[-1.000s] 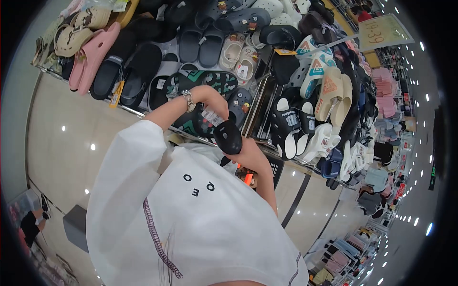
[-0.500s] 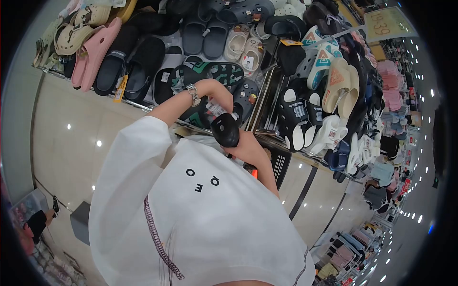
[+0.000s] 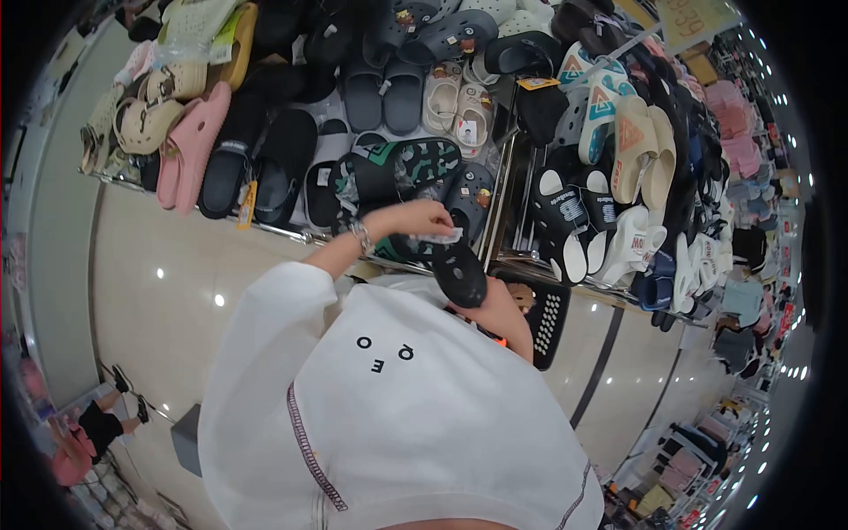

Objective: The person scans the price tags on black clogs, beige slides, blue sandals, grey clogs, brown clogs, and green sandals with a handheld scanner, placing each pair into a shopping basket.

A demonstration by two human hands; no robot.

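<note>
My left hand point(image 3: 413, 218), with a bracelet at its wrist, pinches a white tag point(image 3: 442, 237) above a black shoe point(image 3: 460, 276). The shoe is gripped near its lower end by my right hand point(image 3: 496, 307), whose fingers are partly hidden behind it. Just beyond my left hand lie black slides with a green camouflage pattern point(image 3: 402, 170). Dark grey clogs with small charms point(image 3: 470, 196) rest to the right of those slides.
A metal rack edge point(image 3: 296, 234) borders the rows of slides and clogs. Pink slides point(image 3: 192, 150) lie at the left, black-and-white slides point(image 3: 572, 221) at the right. A black perforated basket point(image 3: 548, 331) is beside my right arm. Another person point(image 3: 88, 433) is at the lower left.
The view has shifted, so the racks appear displaced. My left hand has straightened from its bent pose over the shoe, with the tag now flatter under its fingers. The shoe's tilt has changed.
</note>
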